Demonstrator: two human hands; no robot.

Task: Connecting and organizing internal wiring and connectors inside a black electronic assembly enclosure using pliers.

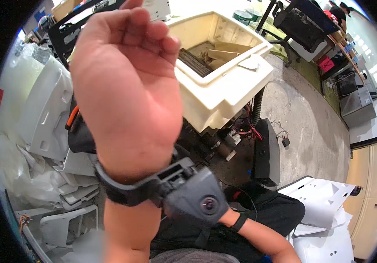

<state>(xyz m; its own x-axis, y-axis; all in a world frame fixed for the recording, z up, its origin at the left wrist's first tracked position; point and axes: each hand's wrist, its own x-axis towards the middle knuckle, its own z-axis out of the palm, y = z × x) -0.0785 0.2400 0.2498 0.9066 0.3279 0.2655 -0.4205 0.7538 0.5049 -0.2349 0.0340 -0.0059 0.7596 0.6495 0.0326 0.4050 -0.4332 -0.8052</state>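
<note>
Hovering left hand (129,83), perhaps near bin (217,94).

The single wide fisheye view looks from the person's head, down and forward over the black-clothed lap (267,208). The raised bare left hand (129,87) sits very near the lens, as does a black plastic wrist-strapped camera (199,197), its round lens facing back. The cream open-topped plastic housing (230,90) and grey concrete floor (307,105) lie farther off.
</note>
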